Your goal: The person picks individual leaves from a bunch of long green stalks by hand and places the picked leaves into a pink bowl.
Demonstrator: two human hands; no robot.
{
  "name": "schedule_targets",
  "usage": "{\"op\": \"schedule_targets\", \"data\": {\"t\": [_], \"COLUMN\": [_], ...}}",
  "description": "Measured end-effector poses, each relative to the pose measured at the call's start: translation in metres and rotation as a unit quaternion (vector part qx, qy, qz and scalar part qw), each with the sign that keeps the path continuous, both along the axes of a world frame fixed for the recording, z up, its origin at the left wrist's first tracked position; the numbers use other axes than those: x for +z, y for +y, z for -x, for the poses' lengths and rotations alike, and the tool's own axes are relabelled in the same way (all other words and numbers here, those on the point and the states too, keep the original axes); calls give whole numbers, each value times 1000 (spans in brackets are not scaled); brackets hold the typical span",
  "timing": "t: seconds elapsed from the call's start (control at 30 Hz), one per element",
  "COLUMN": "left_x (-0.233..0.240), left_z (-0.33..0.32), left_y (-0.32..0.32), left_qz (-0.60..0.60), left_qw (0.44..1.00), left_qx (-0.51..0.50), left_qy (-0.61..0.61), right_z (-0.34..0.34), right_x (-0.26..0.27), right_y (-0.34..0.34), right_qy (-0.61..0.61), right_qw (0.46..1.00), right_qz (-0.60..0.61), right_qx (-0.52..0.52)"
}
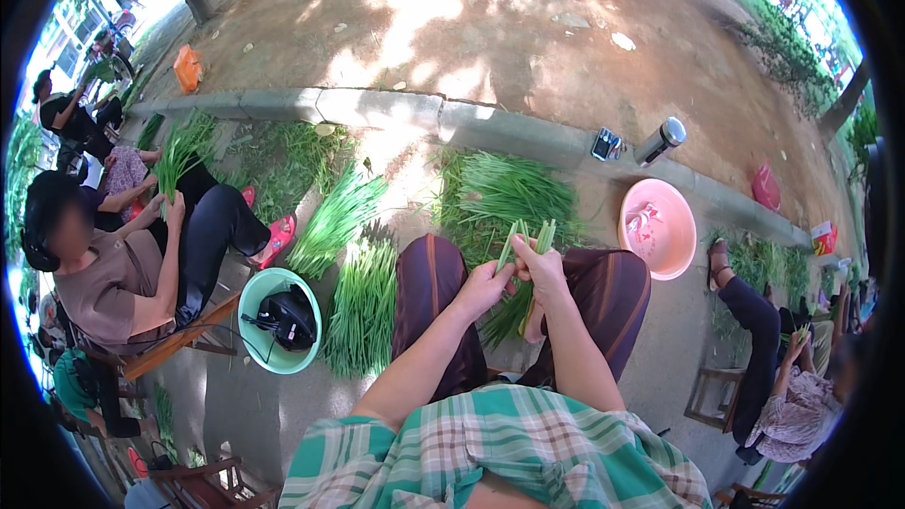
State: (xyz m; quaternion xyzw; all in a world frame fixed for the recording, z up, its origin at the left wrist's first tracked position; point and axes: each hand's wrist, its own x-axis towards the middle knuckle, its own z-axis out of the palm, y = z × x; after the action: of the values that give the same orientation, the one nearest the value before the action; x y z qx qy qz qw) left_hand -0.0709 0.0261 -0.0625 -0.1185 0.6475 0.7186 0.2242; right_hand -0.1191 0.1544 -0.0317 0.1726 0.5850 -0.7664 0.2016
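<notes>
Between my knees, my left hand [486, 288] and my right hand [541, 265] meet, each closed around the ends of thin green stalks [510, 244]. The stalks point up and away from me, and part of the bunch hangs below the hands, between my legs. A flat pile of long green leafy stalks [516, 187] lies on the ground beyond my knees. Two more bundles, one of bright green stalks [339, 219] and one standing closer to me [363, 304], lie left of my left knee. The fingertips partly hide what is gripped.
A mint-green basin [247, 329] with a black object stands left, a pink basin [679, 254] right. A steel flask [659, 143] and a phone-like object [603, 144] rest on the stone curb [382, 109]. Seated people [117, 276] work at left and right. Wooden stool [714, 396] at right.
</notes>
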Motion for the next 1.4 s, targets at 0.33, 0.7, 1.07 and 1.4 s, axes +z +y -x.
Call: {"op": "schedule_targets", "data": {"t": [0.33,0.7,1.07,1.4], "left_x": [-2,-18,-23,-16], "left_z": [-2,-3,-1,-2], "left_y": [5,5,3,2], "left_qz": [35,-14,-25,5], "left_qw": [998,999,999,999], "left_qx": [-42,31,25,24], "left_qy": [39,8,33,41], "right_z": [0,-1,-3,-4], "right_x": [-8,-8,-16,2], "right_y": [3,3,-1,-3], "right_qy": [10,15,111,113], "right_qw": [998,991,980,980], "right_qz": [-58,-134,-159,-162], "right_qx": [5,-26,-41,-28]}}
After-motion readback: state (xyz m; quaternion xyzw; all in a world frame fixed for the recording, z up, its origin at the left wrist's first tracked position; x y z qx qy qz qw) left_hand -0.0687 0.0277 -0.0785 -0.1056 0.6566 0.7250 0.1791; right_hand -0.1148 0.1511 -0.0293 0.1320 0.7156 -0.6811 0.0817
